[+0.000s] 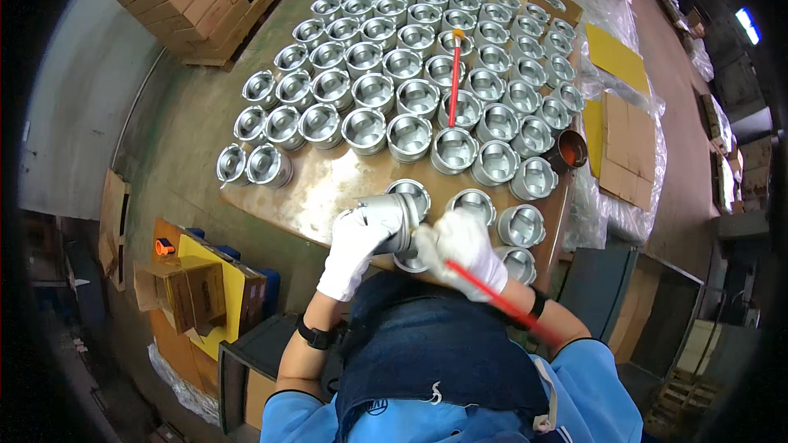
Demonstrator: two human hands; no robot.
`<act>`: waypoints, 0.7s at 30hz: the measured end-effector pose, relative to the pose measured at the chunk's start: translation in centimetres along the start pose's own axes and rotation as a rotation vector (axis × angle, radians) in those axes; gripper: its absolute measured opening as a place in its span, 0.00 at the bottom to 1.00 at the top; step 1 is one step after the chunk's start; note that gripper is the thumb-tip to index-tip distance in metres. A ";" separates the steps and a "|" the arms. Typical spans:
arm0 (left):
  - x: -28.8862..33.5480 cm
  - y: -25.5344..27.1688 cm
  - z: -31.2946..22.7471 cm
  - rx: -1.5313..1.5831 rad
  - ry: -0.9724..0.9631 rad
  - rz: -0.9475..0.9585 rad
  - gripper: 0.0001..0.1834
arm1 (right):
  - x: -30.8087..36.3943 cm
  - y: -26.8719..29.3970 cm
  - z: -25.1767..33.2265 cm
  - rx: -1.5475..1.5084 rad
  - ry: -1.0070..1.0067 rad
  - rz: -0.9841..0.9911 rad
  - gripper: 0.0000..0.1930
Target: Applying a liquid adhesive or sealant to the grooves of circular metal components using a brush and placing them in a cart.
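A silver metal piston is tilted on its side in my gloved left hand, its open end turned to the right. My gloved right hand is closed around a red-handled brush. Its handle slants down toward my right forearm and looks blurred; the brush's tip is close to the piston's rim, mostly hidden by the glove. Other pistons stand on the table around my hands, including one just beyond the right hand. A second red-handled brush with an orange tip lies across the standing pistons.
Rows of upright pistons cover much of the brown table. A reddish-brown cup stands at its right edge. Cardboard and plastic wrap lie beyond. Stacked cartons are far left; an opened box sits near left.
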State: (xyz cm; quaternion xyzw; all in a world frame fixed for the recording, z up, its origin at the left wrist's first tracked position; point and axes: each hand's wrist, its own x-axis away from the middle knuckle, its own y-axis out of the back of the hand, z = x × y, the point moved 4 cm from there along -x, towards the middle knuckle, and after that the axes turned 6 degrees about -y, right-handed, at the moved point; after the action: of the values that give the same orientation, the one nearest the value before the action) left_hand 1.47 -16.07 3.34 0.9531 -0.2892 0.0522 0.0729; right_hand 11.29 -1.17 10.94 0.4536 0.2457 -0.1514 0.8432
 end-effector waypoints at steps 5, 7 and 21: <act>-0.8 1.7 0.4 0.427 0.128 -0.161 0.16 | 2.3 -3.5 0.1 -0.004 -0.080 -0.013 0.15; -1.8 3.6 1.9 0.289 0.024 -0.242 0.15 | 1.6 -2.9 -0.7 -0.034 -0.221 0.118 0.14; -10.1 7.8 3.9 -1.336 -0.371 -0.287 0.10 | 8.8 5.5 -12.9 -0.458 -1.116 -0.218 0.18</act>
State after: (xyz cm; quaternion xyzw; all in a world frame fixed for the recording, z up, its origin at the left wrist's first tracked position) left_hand -11.00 -17.62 -1.07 0.7264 -0.1386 -0.3097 0.5978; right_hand 17.73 12.34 3.89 0.0854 -0.1617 -0.3948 0.9004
